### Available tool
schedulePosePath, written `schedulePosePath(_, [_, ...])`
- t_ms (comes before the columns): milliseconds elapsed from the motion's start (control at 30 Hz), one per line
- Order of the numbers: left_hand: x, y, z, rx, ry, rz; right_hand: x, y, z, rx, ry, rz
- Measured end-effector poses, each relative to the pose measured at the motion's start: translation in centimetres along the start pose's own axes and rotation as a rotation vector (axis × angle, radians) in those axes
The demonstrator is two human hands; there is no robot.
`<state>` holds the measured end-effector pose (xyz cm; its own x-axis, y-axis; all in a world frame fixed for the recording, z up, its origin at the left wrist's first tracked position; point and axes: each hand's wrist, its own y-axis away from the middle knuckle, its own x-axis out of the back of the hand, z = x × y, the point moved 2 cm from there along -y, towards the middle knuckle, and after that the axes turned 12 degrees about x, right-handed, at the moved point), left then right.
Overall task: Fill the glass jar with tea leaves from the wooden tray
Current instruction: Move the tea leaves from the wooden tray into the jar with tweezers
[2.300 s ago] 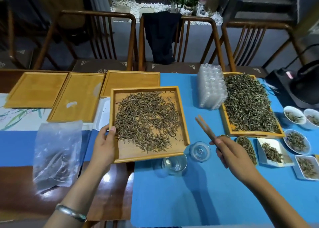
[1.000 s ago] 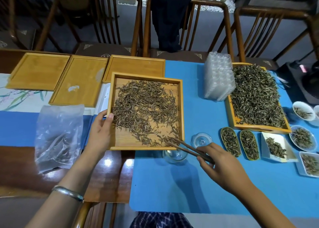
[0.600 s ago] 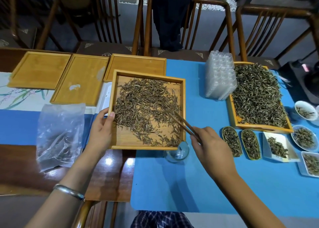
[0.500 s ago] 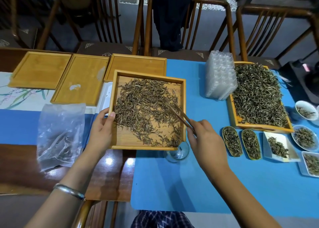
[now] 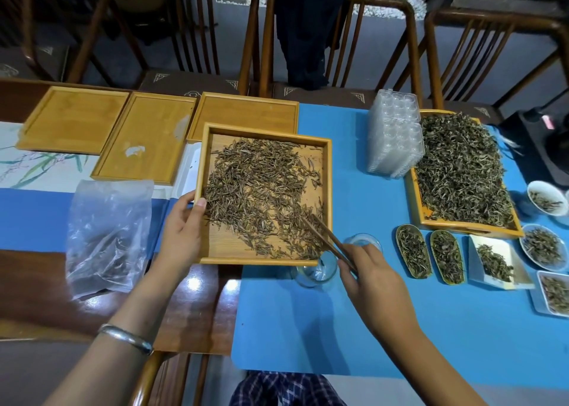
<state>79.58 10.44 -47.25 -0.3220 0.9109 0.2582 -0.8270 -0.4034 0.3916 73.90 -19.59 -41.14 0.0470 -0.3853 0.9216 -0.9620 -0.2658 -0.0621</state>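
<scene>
Since half a second ago the right hand (image 5: 374, 278) has drawn back toward the near right corner of the wooden tray (image 5: 328, 190), bringing the chopsticks (image 5: 328, 240) with it. One wooden tray, square and raised-edged, holds a loose spread of thin brown tea leaves (image 5: 261, 196), thickest at centre and left, bare wood showing along the near edge. One glass jar (image 5: 314, 271), clear and open-mouthed, stands on the blue mat (image 5: 385, 328) just at the tray's near right corner; its far rim is hidden by the tray edge and its contents are hard to make out. One clear glass lid (image 5: 365, 240) lies just right of the tray, partly covered by the right hand. Right hand: fingers curled round one pair of chopsticks, tips down among the leaves. Left hand (image 5: 181, 233): thumb over the tray's left rim, fingers beneath, gripping it; one metal bangle (image 5: 126, 338) on that wrist. Outward: three bare wooden trays (image 5: 147, 138) at left, one crumpled plastic bag (image 5: 107, 236), one stack of clear plastic containers (image 5: 395, 135), one further tray of darker leaves (image 5: 462, 168), and several small sample dishes (image 5: 443, 256), some cut off at the right edge.
</scene>
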Motion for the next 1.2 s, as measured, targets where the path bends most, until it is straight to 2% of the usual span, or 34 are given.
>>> schedulePosePath(500, [0.0, 0.0, 0.3, -0.008, 0.009, -0.018, 0.3, 4.9, 0.0, 0.005, -0.045, -0.054])
schedulePosePath(800, [-0.1, -0.2, 0.2, -0.021, -0.01, -0.004, 1.6, 4.2, -0.5, 0.001, -0.074, 0.044])
schedulePosePath(900, [-0.1, 0.0, 0.3, -0.029, -0.016, -0.004, 1.5, 1.5, -1.6, 0.062, -0.068, 0.048])
schedulePosePath(1067, [-0.2, 0.1, 0.4, -0.033, -0.023, -0.007, -0.1, -1.1, -3.7, 0.245, -0.064, -0.082])
schedulePosePath(1200, [-0.2, 0.3, 0.5, -0.028, -0.015, -0.003, -0.7, -0.7, -3.1, 0.234, -0.062, -0.102])
